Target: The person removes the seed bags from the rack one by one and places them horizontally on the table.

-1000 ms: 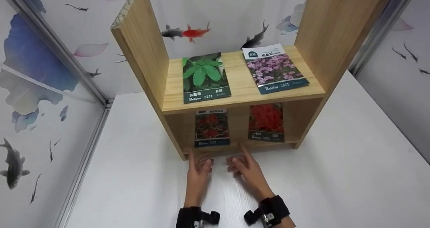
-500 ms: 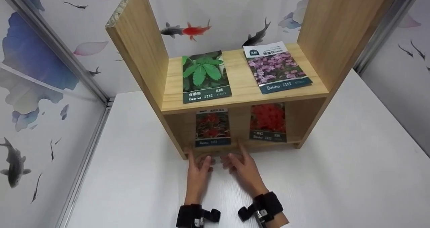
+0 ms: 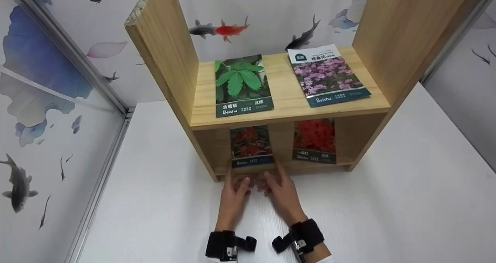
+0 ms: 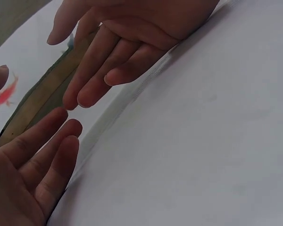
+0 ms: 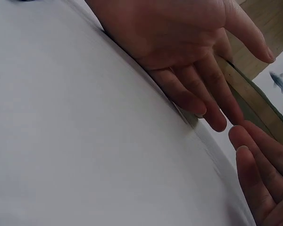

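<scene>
white table (image 3: 387, 201) bears both hands, left hand (image 3: 235, 193) and right hand (image 3: 279, 190) (grip relaxed, holding nothing), just before the seed packet (image 3: 252, 146).

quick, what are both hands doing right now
Left hand: open, holding nothing, on the table.
Right hand: open, holding nothing, beside it.

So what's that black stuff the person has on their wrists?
Each wrist wears a wide black strap. The left strap and right strap each have a small metal buckle or clip and a loose black tab sticking out. Both hands, left hand and right hand, are bare: no gloves, no rings.
</scene>
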`<state>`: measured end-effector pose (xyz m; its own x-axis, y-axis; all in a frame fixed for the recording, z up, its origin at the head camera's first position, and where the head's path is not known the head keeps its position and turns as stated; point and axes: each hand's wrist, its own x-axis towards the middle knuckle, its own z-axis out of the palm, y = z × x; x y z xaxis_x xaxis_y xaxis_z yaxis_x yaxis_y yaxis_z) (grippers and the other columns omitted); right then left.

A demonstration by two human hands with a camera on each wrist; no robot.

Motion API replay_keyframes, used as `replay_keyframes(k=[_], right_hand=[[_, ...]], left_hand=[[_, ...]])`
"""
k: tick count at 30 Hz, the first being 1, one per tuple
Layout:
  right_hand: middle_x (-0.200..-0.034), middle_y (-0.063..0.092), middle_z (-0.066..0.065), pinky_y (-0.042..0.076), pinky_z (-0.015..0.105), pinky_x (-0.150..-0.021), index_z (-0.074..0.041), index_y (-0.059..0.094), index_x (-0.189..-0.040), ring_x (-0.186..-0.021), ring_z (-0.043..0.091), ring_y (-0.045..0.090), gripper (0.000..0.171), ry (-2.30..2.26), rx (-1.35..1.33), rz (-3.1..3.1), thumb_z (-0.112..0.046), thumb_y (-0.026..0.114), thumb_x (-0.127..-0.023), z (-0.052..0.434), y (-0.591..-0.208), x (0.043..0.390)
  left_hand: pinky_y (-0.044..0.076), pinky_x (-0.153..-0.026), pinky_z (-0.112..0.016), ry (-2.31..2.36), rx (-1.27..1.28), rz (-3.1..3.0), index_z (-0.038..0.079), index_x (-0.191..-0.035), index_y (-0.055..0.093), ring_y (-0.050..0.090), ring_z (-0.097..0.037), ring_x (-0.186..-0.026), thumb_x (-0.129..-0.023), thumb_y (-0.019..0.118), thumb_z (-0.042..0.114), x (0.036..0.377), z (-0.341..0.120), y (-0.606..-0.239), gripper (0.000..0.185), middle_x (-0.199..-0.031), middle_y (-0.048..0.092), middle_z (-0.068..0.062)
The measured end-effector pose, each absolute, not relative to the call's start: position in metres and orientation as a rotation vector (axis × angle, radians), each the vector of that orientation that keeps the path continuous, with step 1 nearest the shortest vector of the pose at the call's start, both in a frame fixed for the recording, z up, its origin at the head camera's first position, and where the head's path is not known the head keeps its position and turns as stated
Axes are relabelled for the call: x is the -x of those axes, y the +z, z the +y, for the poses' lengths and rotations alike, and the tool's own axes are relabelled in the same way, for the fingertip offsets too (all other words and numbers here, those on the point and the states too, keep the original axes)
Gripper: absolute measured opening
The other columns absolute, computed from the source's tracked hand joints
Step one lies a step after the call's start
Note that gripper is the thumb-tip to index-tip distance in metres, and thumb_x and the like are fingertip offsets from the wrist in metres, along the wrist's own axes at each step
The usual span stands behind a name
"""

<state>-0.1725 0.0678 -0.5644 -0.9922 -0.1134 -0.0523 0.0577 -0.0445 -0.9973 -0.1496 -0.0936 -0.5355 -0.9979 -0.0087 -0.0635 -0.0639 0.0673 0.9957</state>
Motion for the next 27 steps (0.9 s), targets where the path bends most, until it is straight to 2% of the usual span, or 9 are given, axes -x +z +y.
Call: replay_keyframes(k=[4,9,14,16,22,27], right_hand=[[-0.095,0.069,0.01,0.053,0.04,-0.067,-0.033,0.014,-0.147,-0.079,0.031,0.064,0.07,-2.17,0.006,2.079,-0.044,0.053,-0.09,0.069,-0.564,0.172],[-0.094,0.069,0.009,0.053,0.04,-0.068,-0.034,0.014,-0.146,-0.079,0.029,0.065,0.07,-2.147,-0.015,2.094,-0.048,0.052,-0.089,0.07,-0.564,0.172],[-0.095,0.069,0.008,0.053,0.039,-0.066,-0.033,0.018,-0.146,-0.078,0.027,0.065,0.068,-2.185,0.023,2.086,-0.05,0.051,-0.089,0.071,-0.565,0.171],[-0.096,0.069,0.008,0.053,0.039,-0.065,-0.033,0.021,-0.145,-0.079,0.028,0.065,0.066,-2.213,0.024,2.076,-0.051,0.051,-0.089,0.071,-0.565,0.17],[-0.098,0.069,0.007,0.053,0.04,-0.062,-0.031,0.038,-0.138,-0.08,0.029,0.065,0.057,-2.285,-0.05,2.064,-0.054,0.051,-0.088,0.072,-0.566,0.167],[-0.097,0.07,0.009,0.053,0.04,-0.059,-0.024,0.05,-0.131,-0.077,0.033,0.064,0.054,-2.323,-0.146,2.024,-0.052,0.057,-0.085,0.073,-0.567,0.167]], left_hand=[[0.05,-0.084,-0.04,2.084,0.083,2.266,0.025,-0.148,0.011,0.058,-0.029,-0.106,-0.092,0.055,0.032,0.149,-0.093,-0.535,0.071,-0.126,0.054,-0.012],[0.05,-0.084,-0.04,2.098,0.095,2.258,0.027,-0.148,0.013,0.058,-0.029,-0.104,-0.092,0.053,0.035,0.149,-0.094,-0.534,0.07,-0.122,0.058,-0.009],[0.05,-0.081,-0.042,2.153,0.116,2.29,0.026,-0.146,0.024,0.059,-0.032,-0.096,-0.096,0.046,0.034,0.148,-0.097,-0.536,0.056,-0.118,0.059,-0.009],[0.05,-0.08,-0.041,2.177,0.157,2.325,0.026,-0.143,0.032,0.059,-0.031,-0.093,-0.096,0.046,0.035,0.149,-0.099,-0.542,0.05,-0.118,0.058,-0.007],[0.051,-0.073,-0.034,2.254,0.325,2.397,0.022,-0.132,0.051,0.06,-0.024,-0.084,-0.093,0.049,0.042,0.15,-0.105,-0.56,0.045,-0.104,0.067,-0.005],[0.051,-0.069,-0.035,2.34,0.427,2.365,0.02,-0.124,0.059,0.061,-0.029,-0.083,-0.091,0.053,0.042,0.151,-0.107,-0.562,0.04,-0.098,0.069,-0.009]])
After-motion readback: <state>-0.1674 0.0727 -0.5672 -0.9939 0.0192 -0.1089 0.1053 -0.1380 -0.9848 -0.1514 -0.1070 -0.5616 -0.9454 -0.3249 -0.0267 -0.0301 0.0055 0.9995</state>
